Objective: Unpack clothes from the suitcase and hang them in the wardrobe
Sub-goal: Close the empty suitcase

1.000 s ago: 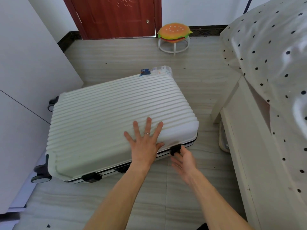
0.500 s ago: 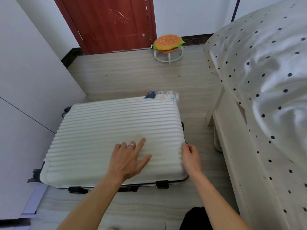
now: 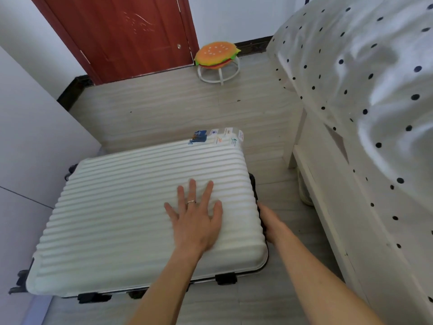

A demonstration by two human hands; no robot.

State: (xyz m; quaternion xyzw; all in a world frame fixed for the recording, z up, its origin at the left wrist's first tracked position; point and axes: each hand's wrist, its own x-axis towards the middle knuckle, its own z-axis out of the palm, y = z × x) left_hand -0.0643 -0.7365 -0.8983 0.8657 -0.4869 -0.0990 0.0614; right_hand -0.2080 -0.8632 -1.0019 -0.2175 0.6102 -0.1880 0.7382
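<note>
Closed suitcase (image 3: pixel 131 207) lying flat on the floor (image 3: pixel 187 109), ribbed lid up. We see the left hand (image 3: pixel 196 221) laid palm-down on the lid near its right end, fingers spread and straight, a ring (image 3: pixel 191 202) on one finger. The right hand (image 3: pixel 271 225) lies against the case's right side, just right of the left hand. Its fingertips are hidden behind the case's edge, so we cannot tell whether they curl round anything.

The clothes are out of sight. The case's contents are hidden under the shut lid. Below the left wrist, a black latch (image 3: pixel 226 278) shows on the near rim, and further dark fittings left of the forearm are partly cut off by the lid's overhang. Far left of the hand, the wheels (image 3: pixel 20 281) are only partly visible. Beyond the fingertips, stickers (image 3: pixel 215 136) mark the far corner, their print too small to read.

A white panel (image 3: pixel 28 137) stands close along the case's left end, well left of the hand, and we cannot tell what it belongs to. Right of the right hand, a strip of bare floor separates the case from the bed (image 3: pixel 328 207), whose dotted cover (image 3: pixel 375 90) hangs over the frame. A pale object under the bed is unclear. Ahead of the fingers the floor lies open up to a stool (image 3: pixel 218 73) with a burger cushion (image 3: pixel 216 53) and a red door (image 3: pixel 121 36).
</note>
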